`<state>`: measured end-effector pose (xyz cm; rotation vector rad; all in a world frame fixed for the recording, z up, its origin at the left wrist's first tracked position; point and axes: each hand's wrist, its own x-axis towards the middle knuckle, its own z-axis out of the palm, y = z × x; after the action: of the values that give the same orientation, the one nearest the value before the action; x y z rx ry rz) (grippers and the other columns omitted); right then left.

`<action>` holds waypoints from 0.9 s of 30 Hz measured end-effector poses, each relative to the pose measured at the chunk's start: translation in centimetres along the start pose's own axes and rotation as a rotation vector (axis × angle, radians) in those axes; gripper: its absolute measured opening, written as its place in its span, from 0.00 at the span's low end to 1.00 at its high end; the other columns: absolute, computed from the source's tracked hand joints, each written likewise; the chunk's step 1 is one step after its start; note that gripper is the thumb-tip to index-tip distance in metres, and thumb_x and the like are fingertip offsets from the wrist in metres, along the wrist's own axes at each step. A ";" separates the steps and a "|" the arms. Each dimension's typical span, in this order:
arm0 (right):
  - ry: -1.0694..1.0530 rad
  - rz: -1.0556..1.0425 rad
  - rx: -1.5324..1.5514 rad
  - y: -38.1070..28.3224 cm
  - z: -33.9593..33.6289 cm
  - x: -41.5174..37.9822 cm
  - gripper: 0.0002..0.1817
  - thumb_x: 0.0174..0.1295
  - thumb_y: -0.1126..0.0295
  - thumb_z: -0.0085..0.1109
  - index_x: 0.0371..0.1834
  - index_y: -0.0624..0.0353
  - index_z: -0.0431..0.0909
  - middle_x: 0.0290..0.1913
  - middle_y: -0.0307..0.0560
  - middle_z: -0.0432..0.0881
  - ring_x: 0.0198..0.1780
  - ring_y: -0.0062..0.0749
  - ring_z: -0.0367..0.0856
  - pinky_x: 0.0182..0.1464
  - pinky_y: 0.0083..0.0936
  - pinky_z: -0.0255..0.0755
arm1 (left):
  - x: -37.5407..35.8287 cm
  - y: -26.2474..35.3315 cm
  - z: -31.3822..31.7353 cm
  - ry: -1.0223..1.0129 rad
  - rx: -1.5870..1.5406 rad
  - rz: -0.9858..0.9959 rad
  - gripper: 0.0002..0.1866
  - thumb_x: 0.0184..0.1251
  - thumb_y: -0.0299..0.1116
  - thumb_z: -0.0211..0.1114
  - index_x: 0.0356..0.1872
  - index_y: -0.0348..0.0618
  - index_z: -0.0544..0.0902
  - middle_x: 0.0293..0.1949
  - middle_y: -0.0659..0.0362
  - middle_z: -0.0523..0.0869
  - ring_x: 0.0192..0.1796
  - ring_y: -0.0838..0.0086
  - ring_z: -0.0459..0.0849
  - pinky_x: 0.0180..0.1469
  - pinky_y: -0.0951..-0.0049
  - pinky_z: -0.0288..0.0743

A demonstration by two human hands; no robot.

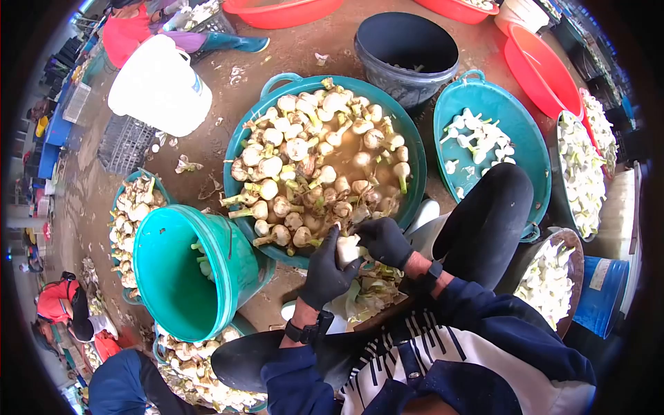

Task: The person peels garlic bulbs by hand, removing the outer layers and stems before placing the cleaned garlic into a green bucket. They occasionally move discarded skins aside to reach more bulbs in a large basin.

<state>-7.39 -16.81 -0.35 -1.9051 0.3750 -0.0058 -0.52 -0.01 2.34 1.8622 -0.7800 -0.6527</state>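
My left hand (325, 274), in a black glove, is closed around a white garlic bulb (347, 251) at the near rim of a teal tub. My right hand (387, 242), gloved too, meets the bulb from the right with curled fingers; what they pinch is hidden. The teal tub (416, 149) holds brownish water and many garlic bulbs (297, 148) with short stems, some dirty. Below my hands lies a heap of peeled leaves and skins (373, 294), between my legs.
A tall green bucket (162, 277) leans at left. A teal basin (529, 162) with cleaned garlic (477, 135) lies at right, near a black bucket (407, 48). White bucket (155, 86), red basins (539, 69) and garlic-filled tubs surround me. Other people (59, 301) sit at far left.
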 end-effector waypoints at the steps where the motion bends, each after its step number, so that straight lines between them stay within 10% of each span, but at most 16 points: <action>1: 0.013 0.059 0.023 0.4 0.2 0.0 0.10 0.54 0.73 0.60 0.37 0.65 0.84 0.30 0.55 0.85 0.31 0.32 0.84 0.36 0.27 0.74 | 0.1 0.1 0.1 0.012 0.011 0.060 0.38 0.52 0.28 0.68 0.66 0.30 0.63 0.52 0.42 0.79 0.53 0.59 0.80 0.55 0.64 0.73; 6: -0.071 0.336 0.405 2.3 0.5 0.2 0.13 0.59 0.68 0.60 0.39 0.69 0.83 0.29 0.43 0.84 0.32 0.16 0.77 0.36 0.22 0.72 | 0.4 0.0 0.7 0.140 0.007 0.309 0.34 0.49 0.22 0.61 0.64 0.32 0.68 0.45 0.45 0.83 0.38 0.61 0.84 0.43 0.67 0.78; 10: -0.074 0.360 0.334 4.3 0.1 -0.2 0.14 0.60 0.67 0.60 0.40 0.69 0.83 0.30 0.39 0.84 0.31 0.15 0.76 0.35 0.20 0.72 | -0.2 -1.2 -0.2 0.157 -0.794 -0.004 0.20 0.60 0.19 0.51 0.53 0.37 0.81 0.29 0.63 0.81 0.24 0.86 0.67 0.26 0.84 0.63; 13: 0.028 0.196 0.377 3.0 0.8 -1.1 0.14 0.61 0.64 0.58 0.38 0.66 0.83 0.28 0.38 0.82 0.27 0.15 0.73 0.30 0.23 0.69 | 0.3 -0.2 -0.2 0.210 -1.022 -0.167 0.15 0.67 0.25 0.53 0.51 0.37 0.81 0.27 0.63 0.81 0.23 0.86 0.69 0.26 0.84 0.63; 14: -0.008 0.239 0.373 2.5 0.7 -1.0 0.14 0.62 0.64 0.58 0.37 0.67 0.83 0.27 0.39 0.82 0.27 0.16 0.73 0.30 0.23 0.69 | 0.2 -2.6 0.2 0.159 -0.953 -0.231 0.17 0.67 0.28 0.53 0.55 0.38 0.77 0.47 0.55 0.84 0.29 0.82 0.75 0.30 0.80 0.69; 20: -0.184 0.181 0.216 1.4 0.2 -0.6 0.15 0.60 0.63 0.58 0.36 0.66 0.81 0.26 0.47 0.81 0.28 0.27 0.77 0.35 0.28 0.72 | 0.2 -3.3 1.4 0.291 -0.498 -0.237 0.11 0.67 0.26 0.58 0.49 0.37 0.79 0.38 0.62 0.84 0.33 0.83 0.77 0.35 0.78 0.75; 24: -0.798 -0.193 0.010 0.6 -1.5 -0.8 0.15 0.54 0.60 0.64 0.36 0.60 0.83 0.37 0.52 0.85 0.38 0.47 0.83 0.43 0.37 0.75 | 0.3 -4.4 0.5 0.158 -0.228 -0.222 0.06 0.65 0.29 0.61 0.37 0.37 0.82 0.29 0.57 0.85 0.29 0.75 0.81 0.33 0.71 0.75; 27: -0.385 -0.033 -0.264 -0.7 -2.0 1.7 0.15 0.51 0.60 0.66 0.37 0.59 0.83 0.38 0.53 0.85 0.41 0.46 0.83 0.46 0.37 0.75 | 0.2 -3.1 1.2 0.057 0.162 -0.005 0.07 0.60 0.31 0.63 0.29 0.37 0.81 0.24 0.49 0.82 0.28 0.59 0.82 0.32 0.64 0.74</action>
<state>-5.94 -18.87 0.74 -2.1153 0.0839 0.4001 -0.56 0.08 -0.97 2.0215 -0.8109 -0.5508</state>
